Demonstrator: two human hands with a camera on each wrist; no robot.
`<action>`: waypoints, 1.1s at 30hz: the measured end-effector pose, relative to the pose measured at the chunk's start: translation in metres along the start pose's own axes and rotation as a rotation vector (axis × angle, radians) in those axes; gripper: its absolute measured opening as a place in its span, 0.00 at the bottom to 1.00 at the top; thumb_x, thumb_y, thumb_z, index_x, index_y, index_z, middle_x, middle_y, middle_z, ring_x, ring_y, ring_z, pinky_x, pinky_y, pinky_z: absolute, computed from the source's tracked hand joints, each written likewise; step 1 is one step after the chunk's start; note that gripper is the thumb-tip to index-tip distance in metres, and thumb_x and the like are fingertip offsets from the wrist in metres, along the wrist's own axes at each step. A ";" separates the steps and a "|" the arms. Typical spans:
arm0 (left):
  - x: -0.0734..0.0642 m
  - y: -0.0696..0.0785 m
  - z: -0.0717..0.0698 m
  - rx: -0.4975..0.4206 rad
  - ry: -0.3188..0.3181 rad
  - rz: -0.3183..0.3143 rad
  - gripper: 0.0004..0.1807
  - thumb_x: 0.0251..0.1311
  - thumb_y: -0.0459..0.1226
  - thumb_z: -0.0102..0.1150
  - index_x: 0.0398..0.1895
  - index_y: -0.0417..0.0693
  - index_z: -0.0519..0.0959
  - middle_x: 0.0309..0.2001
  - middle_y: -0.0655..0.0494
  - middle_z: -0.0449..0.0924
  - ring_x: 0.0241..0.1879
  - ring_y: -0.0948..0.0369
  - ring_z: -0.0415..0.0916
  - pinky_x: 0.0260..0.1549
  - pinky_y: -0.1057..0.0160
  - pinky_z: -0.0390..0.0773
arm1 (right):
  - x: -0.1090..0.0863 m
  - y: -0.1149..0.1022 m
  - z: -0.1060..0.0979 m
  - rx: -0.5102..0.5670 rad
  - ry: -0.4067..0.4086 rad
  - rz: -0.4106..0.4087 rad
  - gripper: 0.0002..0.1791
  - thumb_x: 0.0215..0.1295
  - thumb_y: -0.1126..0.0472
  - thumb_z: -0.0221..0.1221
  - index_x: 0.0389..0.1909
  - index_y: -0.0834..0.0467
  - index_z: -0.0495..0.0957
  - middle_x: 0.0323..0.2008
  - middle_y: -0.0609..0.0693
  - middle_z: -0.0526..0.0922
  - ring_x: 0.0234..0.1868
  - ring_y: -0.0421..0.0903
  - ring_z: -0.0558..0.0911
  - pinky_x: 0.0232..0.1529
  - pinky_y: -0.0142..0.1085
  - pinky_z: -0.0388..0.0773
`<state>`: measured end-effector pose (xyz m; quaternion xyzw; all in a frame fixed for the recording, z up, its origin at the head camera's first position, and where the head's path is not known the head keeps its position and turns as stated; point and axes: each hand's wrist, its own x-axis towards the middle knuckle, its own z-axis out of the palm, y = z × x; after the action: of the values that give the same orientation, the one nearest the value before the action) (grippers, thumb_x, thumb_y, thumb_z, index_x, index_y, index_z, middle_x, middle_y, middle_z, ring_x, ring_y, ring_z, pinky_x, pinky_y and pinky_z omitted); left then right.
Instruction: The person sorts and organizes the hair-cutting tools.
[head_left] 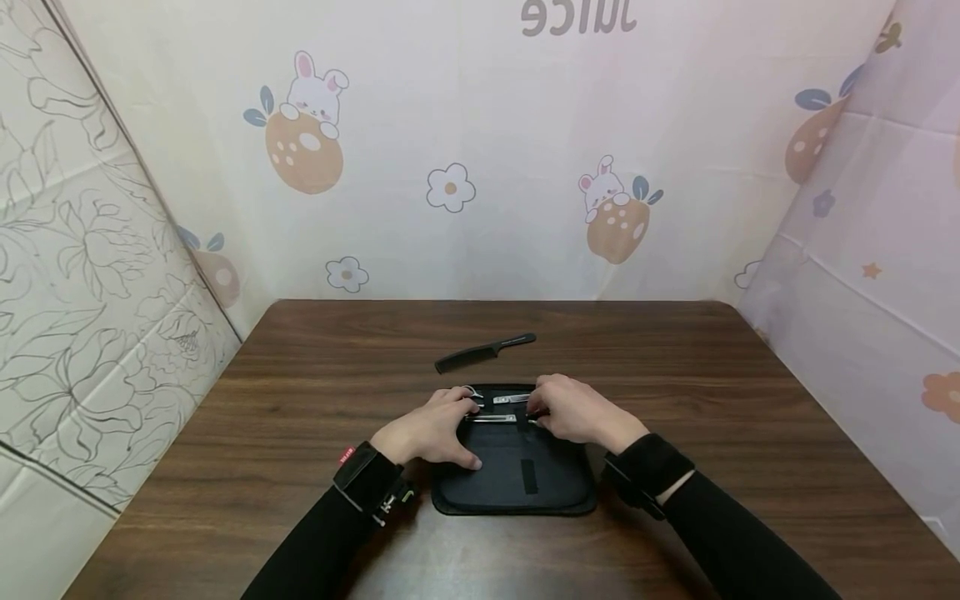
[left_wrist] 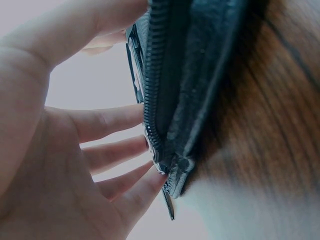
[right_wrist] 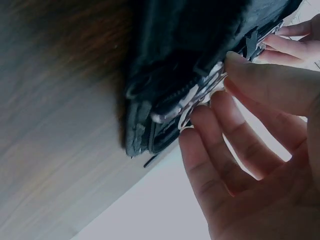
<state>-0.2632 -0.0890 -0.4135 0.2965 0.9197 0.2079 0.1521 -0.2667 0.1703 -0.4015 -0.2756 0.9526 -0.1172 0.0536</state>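
A black zip case (head_left: 487, 479) lies on the table with metal scissors (head_left: 491, 418) across its far part. Another shiny metal tool (head_left: 512, 399) lies just beyond them, partly covered by the hands. My left hand (head_left: 438, 429) rests over the case's left side, fingers extended and fingertips touching the metal tools, thumb apart on the case. In the left wrist view, those fingertips meet the case beside its zip (left_wrist: 152, 75). On the right side, my right hand (head_left: 573, 408) pinches the scissors by the finger-ring end, seen as metal handles (right_wrist: 192, 100) in the right wrist view.
A black comb (head_left: 483, 353) lies on the brown wooden table (head_left: 300, 375) beyond the case. Dark elastic straps (head_left: 529, 477) run down the case's middle. A printed curtain (head_left: 465, 233) hangs behind the table, with more sheeting at both sides.
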 end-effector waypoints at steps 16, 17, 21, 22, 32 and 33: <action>0.001 0.000 0.001 -0.002 -0.008 -0.012 0.41 0.53 0.50 0.77 0.68 0.45 0.73 0.76 0.46 0.58 0.75 0.45 0.53 0.66 0.45 0.66 | -0.009 0.008 -0.006 0.067 -0.043 0.040 0.15 0.67 0.75 0.60 0.52 0.61 0.85 0.44 0.51 0.83 0.45 0.50 0.83 0.45 0.44 0.81; 0.001 0.000 0.001 -0.002 -0.008 -0.013 0.41 0.53 0.50 0.77 0.68 0.45 0.72 0.76 0.46 0.58 0.75 0.45 0.53 0.66 0.45 0.66 | -0.010 0.008 -0.007 0.073 -0.047 0.041 0.16 0.66 0.75 0.59 0.52 0.61 0.85 0.44 0.51 0.83 0.46 0.50 0.83 0.45 0.44 0.81; 0.001 0.000 0.000 -0.001 -0.005 -0.015 0.41 0.53 0.50 0.77 0.68 0.45 0.73 0.76 0.46 0.58 0.75 0.45 0.53 0.66 0.45 0.66 | -0.010 0.009 -0.007 0.078 -0.038 0.026 0.17 0.64 0.77 0.61 0.51 0.62 0.85 0.45 0.53 0.84 0.46 0.51 0.84 0.44 0.43 0.81; 0.001 0.000 0.000 -0.001 -0.005 -0.016 0.41 0.53 0.50 0.77 0.68 0.45 0.73 0.76 0.46 0.58 0.75 0.45 0.53 0.66 0.45 0.66 | -0.009 0.009 -0.007 0.077 -0.033 0.022 0.17 0.63 0.77 0.62 0.50 0.61 0.86 0.45 0.53 0.84 0.46 0.51 0.84 0.43 0.43 0.82; 0.000 0.001 0.001 0.000 -0.002 -0.023 0.41 0.52 0.50 0.77 0.67 0.44 0.73 0.75 0.46 0.58 0.75 0.47 0.53 0.65 0.47 0.67 | -0.008 0.013 -0.002 0.106 -0.007 0.002 0.17 0.61 0.79 0.60 0.47 0.61 0.87 0.41 0.51 0.83 0.42 0.46 0.83 0.41 0.39 0.82; 0.000 0.001 0.001 0.002 -0.002 -0.024 0.41 0.52 0.50 0.77 0.67 0.45 0.73 0.75 0.46 0.58 0.75 0.47 0.53 0.66 0.47 0.67 | -0.008 0.013 -0.002 0.106 -0.003 -0.002 0.18 0.62 0.79 0.60 0.47 0.61 0.87 0.41 0.51 0.84 0.42 0.47 0.83 0.41 0.39 0.82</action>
<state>-0.2620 -0.0875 -0.4139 0.2859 0.9232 0.2047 0.1552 -0.2669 0.1851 -0.4029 -0.2733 0.9447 -0.1673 0.0696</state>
